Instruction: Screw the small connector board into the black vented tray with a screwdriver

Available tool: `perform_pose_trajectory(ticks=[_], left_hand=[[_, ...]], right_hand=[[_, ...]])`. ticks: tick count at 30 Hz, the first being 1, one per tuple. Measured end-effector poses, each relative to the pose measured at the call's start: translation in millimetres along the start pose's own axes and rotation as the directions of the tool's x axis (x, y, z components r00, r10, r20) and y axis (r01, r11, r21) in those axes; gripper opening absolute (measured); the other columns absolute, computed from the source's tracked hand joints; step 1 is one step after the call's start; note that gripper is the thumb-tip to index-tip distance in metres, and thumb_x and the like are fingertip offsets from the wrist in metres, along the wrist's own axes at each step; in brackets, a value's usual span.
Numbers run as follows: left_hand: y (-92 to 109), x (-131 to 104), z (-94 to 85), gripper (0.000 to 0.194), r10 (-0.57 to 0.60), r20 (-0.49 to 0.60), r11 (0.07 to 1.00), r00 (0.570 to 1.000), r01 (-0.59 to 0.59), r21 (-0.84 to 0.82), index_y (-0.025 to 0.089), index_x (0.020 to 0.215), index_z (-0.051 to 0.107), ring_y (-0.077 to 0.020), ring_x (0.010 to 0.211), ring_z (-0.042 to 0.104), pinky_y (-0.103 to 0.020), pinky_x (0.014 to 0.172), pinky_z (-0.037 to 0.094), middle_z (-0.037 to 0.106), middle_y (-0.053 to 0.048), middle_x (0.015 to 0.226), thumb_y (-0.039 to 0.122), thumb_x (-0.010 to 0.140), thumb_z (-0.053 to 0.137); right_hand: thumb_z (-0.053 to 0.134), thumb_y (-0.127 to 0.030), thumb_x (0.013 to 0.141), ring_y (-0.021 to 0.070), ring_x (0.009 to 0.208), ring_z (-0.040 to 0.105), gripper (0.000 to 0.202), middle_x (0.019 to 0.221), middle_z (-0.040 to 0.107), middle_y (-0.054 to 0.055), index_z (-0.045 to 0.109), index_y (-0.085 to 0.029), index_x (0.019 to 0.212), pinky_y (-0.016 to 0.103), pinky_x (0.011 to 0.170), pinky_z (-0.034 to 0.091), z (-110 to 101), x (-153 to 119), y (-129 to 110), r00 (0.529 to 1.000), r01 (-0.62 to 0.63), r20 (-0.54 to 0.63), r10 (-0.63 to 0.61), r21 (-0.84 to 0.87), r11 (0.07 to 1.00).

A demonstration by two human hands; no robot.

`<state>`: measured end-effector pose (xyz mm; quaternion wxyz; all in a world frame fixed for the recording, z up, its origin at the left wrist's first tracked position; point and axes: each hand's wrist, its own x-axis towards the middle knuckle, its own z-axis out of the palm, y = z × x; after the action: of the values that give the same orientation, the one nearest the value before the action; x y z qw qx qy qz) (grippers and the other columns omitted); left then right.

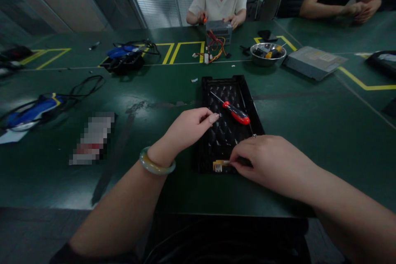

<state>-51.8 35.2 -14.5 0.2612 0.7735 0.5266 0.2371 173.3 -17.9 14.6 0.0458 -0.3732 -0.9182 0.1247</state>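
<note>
Though I look for lettering, I can read none: the one card-like item left of the tray is blurred out, and the yellow lines on the green tabletop (309,132) carry no words. My right hand (266,159) has its fingers narrowed to a pinch at the near edge of the black tray (227,132), closed on what I take to be a small yellowish connector part (220,166); the dim view keeps me from being sure. My left hand (188,128), a pale green bangle (156,165) at the wrist, hovers over the tray's left rim with fingers loosely curled, holding nothing. A red-handled screwdriver (235,112) lies tilted inside the tray, which is long, dark and ribbed, lying lengthwise away from me
</note>
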Motion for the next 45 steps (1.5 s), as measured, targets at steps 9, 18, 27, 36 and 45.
perform_pose_trajectory(ticks=[9, 18, 27, 36, 45], left_hand=[[-0.7, -1.0, 1.1, 0.031, 0.025, 0.022, 0.996, 0.999, -0.027, 0.082, 0.023, 0.097, 0.070, -0.0171, 0.082, 0.063, -0.029, 0.070, 0.042, 0.072, 0.000, 0.094, 0.045, 0.096, 0.048], [0.9, -0.8, 0.1, 0.030, 0.046, 0.042, 0.992, 0.998, -0.050, 0.115, 0.023, 0.103, 0.071, -0.0186, 0.089, 0.065, -0.031, 0.080, 0.046, 0.073, -0.002, 0.102, 0.042, 0.096, 0.049], [0.1, -0.8, 0.5, 0.028, 0.051, 0.048, 0.991, 0.998, -0.057, 0.125, 0.022, 0.104, 0.071, -0.0182, 0.090, 0.065, -0.031, 0.081, 0.047, 0.073, -0.001, 0.104, 0.040, 0.096, 0.051], [-0.8, -1.1, 0.7, 0.026, 0.060, 0.045, 0.987, 0.997, -0.066, 0.150, 0.023, 0.105, 0.071, -0.0169, 0.090, 0.066, -0.030, 0.081, 0.048, 0.073, 0.000, 0.104, 0.038, 0.096, 0.053], [-1.8, -0.8, 2.0, 0.025, 0.065, 0.048, 0.984, 0.997, -0.072, 0.161, 0.023, 0.106, 0.071, -0.0173, 0.090, 0.066, -0.031, 0.082, 0.048, 0.073, -0.001, 0.103, 0.038, 0.095, 0.054]], right_hand=[[0.063, -0.022, 0.086, 0.0164, 0.079, 0.063, 0.007, 0.085, 0.068, -0.002, 0.069, -0.024, 0.082, 0.032, 0.072, 0.044, 4.9, 0.6, -0.9, 1.000, 0.001, 0.028, -0.001, -0.008, 1.000], [0.061, -0.023, 0.089, 0.0146, 0.077, 0.061, 0.010, 0.085, 0.066, -0.003, 0.070, -0.025, 0.084, 0.030, 0.069, 0.043, 4.0, 4.2, 1.4, 0.998, -0.005, 0.059, 0.003, 0.039, 0.999], [0.063, -0.021, 0.087, 0.0132, 0.074, 0.062, 0.010, 0.084, 0.067, -0.003, 0.073, -0.025, 0.086, 0.027, 0.069, 0.043, 3.3, 6.4, 2.0, 0.997, -0.047, 0.065, 0.042, 0.085, 0.995], [0.062, -0.023, 0.089, 0.0156, 0.076, 0.062, 0.010, 0.085, 0.066, -0.002, 0.071, -0.023, 0.086, 0.030, 0.070, 0.044, 6.1, 3.6, -3.3, 0.995, -0.049, 0.089, 0.048, 0.007, 0.999], [0.061, -0.026, 0.090, 0.0162, 0.073, 0.062, 0.012, 0.082, 0.066, -0.002, 0.069, -0.023, 0.083, 0.031, 0.068, 0.042, 8.0, 3.9, -3.8, 0.996, -0.057, 0.062, 0.058, -0.023, 0.998]])
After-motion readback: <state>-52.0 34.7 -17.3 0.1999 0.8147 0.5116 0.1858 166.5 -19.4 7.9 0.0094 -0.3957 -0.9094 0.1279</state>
